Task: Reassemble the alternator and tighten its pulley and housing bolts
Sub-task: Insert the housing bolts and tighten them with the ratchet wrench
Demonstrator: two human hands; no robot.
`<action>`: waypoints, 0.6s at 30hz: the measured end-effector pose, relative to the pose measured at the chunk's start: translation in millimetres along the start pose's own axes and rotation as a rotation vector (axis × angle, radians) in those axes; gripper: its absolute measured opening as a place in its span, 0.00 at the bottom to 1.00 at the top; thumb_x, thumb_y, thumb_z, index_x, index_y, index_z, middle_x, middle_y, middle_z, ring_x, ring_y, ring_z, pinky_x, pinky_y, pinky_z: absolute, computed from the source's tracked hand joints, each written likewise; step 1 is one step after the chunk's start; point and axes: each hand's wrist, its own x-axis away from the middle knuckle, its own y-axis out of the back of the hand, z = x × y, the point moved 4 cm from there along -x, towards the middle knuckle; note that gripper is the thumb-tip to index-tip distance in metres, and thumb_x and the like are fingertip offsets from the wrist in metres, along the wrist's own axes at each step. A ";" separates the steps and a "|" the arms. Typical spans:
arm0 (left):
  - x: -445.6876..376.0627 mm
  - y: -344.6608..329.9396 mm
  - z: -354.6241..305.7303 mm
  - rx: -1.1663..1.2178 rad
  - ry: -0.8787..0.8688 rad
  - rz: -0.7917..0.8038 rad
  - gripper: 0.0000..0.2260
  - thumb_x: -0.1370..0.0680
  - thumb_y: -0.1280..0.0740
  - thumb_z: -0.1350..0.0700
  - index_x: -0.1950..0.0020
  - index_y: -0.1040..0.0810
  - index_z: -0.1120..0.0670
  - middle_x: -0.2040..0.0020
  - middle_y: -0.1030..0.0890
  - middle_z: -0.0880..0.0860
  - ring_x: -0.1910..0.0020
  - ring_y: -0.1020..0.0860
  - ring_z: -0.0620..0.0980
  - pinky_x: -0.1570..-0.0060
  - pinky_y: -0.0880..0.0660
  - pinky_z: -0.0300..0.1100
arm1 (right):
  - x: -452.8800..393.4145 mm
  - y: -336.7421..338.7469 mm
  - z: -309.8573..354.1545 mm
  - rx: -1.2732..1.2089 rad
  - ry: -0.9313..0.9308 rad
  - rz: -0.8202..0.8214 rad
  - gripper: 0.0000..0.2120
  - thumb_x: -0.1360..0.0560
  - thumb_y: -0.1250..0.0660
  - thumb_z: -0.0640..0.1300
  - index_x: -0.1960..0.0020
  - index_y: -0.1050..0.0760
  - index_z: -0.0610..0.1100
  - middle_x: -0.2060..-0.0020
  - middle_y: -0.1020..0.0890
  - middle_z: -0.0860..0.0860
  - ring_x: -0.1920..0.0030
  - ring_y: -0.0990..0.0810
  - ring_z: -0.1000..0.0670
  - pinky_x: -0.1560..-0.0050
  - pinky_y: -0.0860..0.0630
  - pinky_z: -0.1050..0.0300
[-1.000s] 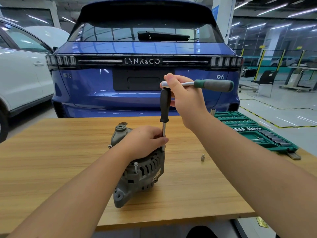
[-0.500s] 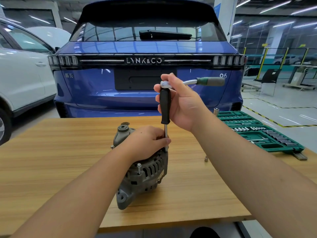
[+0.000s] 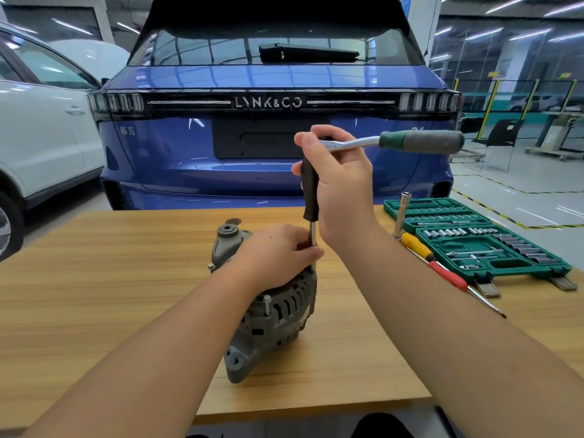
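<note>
While the left hand (image 3: 278, 254) grips the grey ribbed metal alternator (image 3: 275, 308) mid-tabletop, the right hand (image 3: 341, 188), at twelve o'clock, clasps a black-handled driver (image 3: 310, 194); housing bolts seem mid-tightening, one stud unseated.
</note>
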 end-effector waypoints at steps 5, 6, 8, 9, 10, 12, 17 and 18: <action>-2.2 2.6 3.9 0.027 -0.023 -0.001 0.11 0.18 0.36 0.40 0.53 0.20 0.44 0.59 0.18 0.45 0.59 0.20 0.43 0.55 0.20 0.46 | -17.1 6.2 -7.8 -0.226 -0.384 0.211 0.17 0.18 0.40 0.59 0.44 0.23 0.46 0.55 0.15 0.49 0.65 0.22 0.50 0.64 0.28 0.56; -3.1 2.6 4.2 0.027 -0.021 -0.004 0.11 0.18 0.36 0.40 0.53 0.19 0.44 0.59 0.18 0.46 0.59 0.20 0.43 0.55 0.20 0.47 | -18.5 6.6 -8.3 -0.249 -0.395 0.233 0.14 0.18 0.38 0.57 0.46 0.23 0.47 0.55 0.16 0.49 0.65 0.22 0.50 0.63 0.29 0.56; -5.7 1.1 3.6 0.007 -0.010 -0.005 0.12 0.17 0.37 0.40 0.54 0.20 0.45 0.60 0.18 0.47 0.60 0.20 0.44 0.57 0.20 0.47 | -20.6 7.4 -8.7 -0.261 -0.325 0.223 0.06 0.20 0.33 0.50 0.50 0.21 0.49 0.54 0.16 0.48 0.64 0.22 0.49 0.63 0.28 0.55; -7.3 0.2 3.3 -0.008 -0.004 -0.006 0.12 0.17 0.37 0.40 0.54 0.21 0.44 0.61 0.19 0.47 0.61 0.20 0.44 0.58 0.21 0.45 | -21.1 7.9 -8.5 -0.241 -0.266 0.201 0.03 0.22 0.31 0.47 0.53 0.20 0.50 0.53 0.16 0.48 0.63 0.21 0.48 0.62 0.28 0.54; -8.9 -0.3 3.3 -0.019 0.000 -0.006 0.11 0.17 0.37 0.41 0.55 0.21 0.44 0.61 0.19 0.46 0.61 0.20 0.44 0.60 0.21 0.44 | -20.8 7.7 -8.8 -0.214 -0.217 0.177 0.03 0.24 0.30 0.46 0.56 0.18 0.51 0.53 0.17 0.47 0.63 0.21 0.48 0.62 0.27 0.54; -10.8 -0.6 4.1 -0.027 -0.002 -0.002 0.11 0.17 0.37 0.40 0.55 0.22 0.43 0.61 0.19 0.46 0.61 0.21 0.43 0.61 0.22 0.42 | -19.5 5.3 -9.3 -0.173 -0.155 0.127 0.03 0.27 0.28 0.46 0.59 0.17 0.53 0.54 0.18 0.46 0.63 0.21 0.48 0.62 0.25 0.54; -18.1 -2.9 7.5 -0.049 0.007 -0.032 0.11 0.17 0.37 0.40 0.52 0.21 0.44 0.61 0.19 0.45 0.60 0.21 0.44 0.57 0.19 0.46 | -20.2 4.9 -12.8 -0.142 -0.100 0.042 0.04 0.23 0.29 0.44 0.49 0.21 0.46 0.54 0.16 0.46 0.63 0.20 0.49 0.60 0.22 0.58; -21.4 -4.1 7.2 -0.065 0.019 -0.053 0.11 0.17 0.37 0.40 0.53 0.21 0.44 0.61 0.20 0.45 0.61 0.21 0.44 0.58 0.19 0.46 | -22.3 5.2 -13.3 -0.132 -0.124 0.044 0.04 0.22 0.30 0.44 0.48 0.22 0.45 0.54 0.15 0.47 0.63 0.20 0.50 0.60 0.22 0.58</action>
